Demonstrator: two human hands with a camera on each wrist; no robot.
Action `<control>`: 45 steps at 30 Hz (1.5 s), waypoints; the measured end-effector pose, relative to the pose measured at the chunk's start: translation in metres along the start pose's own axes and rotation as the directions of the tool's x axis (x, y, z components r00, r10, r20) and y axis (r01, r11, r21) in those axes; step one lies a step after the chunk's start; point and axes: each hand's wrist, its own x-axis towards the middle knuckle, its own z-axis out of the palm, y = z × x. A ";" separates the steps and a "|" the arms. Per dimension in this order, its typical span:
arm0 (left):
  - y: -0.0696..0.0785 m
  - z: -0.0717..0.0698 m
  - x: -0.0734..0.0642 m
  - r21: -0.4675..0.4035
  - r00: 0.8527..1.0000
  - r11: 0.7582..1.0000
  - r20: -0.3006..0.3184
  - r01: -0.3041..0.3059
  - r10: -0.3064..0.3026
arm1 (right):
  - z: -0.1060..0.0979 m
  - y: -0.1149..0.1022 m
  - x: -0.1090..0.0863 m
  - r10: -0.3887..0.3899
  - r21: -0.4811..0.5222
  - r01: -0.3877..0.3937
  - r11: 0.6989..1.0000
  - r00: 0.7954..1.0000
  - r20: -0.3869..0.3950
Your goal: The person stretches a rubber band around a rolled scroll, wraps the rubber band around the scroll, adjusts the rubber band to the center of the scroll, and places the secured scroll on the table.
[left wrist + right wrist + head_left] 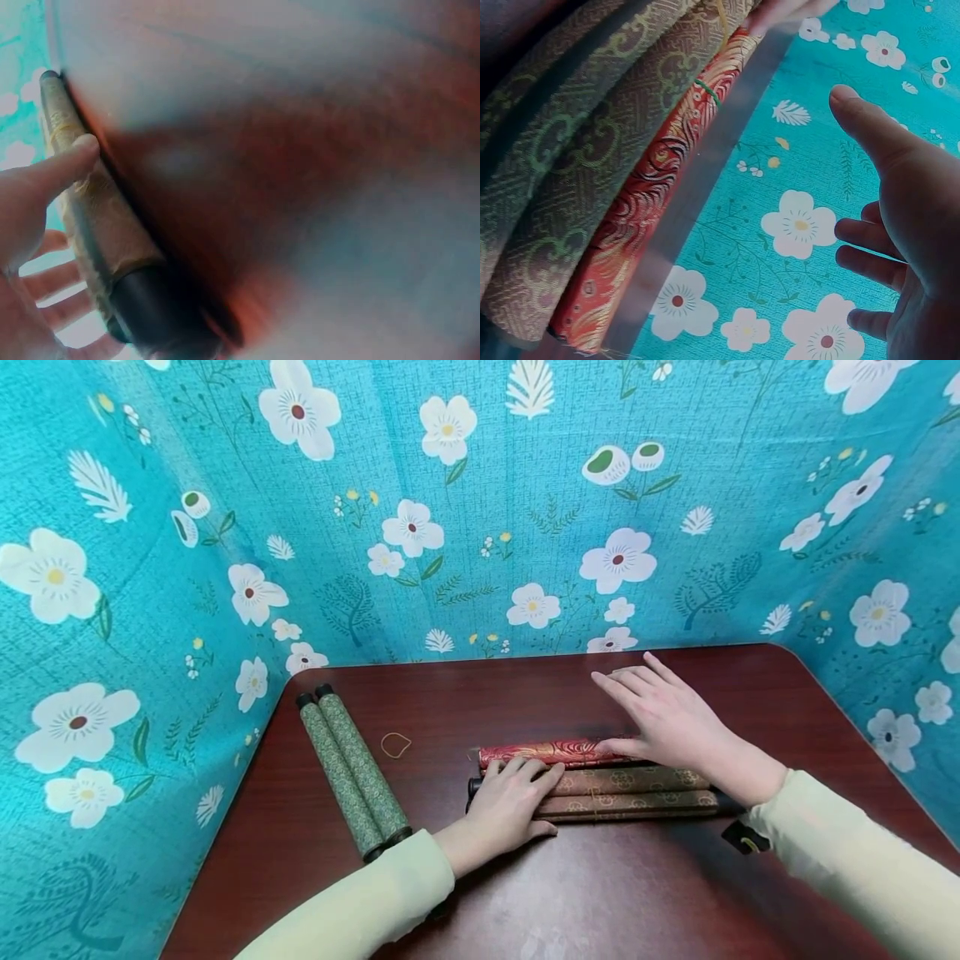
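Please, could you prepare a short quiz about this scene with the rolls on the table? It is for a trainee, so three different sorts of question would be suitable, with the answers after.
1. Multiple choice. In the head view, the left hand holds the brown rolls. Which colour is the roll just beyond them?
a) green
b) red
c) blue

2. True or false: the right hand holds nothing.

3. Count. How many green rolls lie to the left of the thin loop in the head view?

Key
1: b, red.
2: true; the right wrist view shows it touching nothing.
3: two, side by side.
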 end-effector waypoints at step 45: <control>-0.147 -0.061 -0.012 -0.120 0.928 0.920 0.073 0.373 -0.367 | 0.012 -0.010 -0.008 -0.004 0.155 0.004 0.988 1.000 -0.003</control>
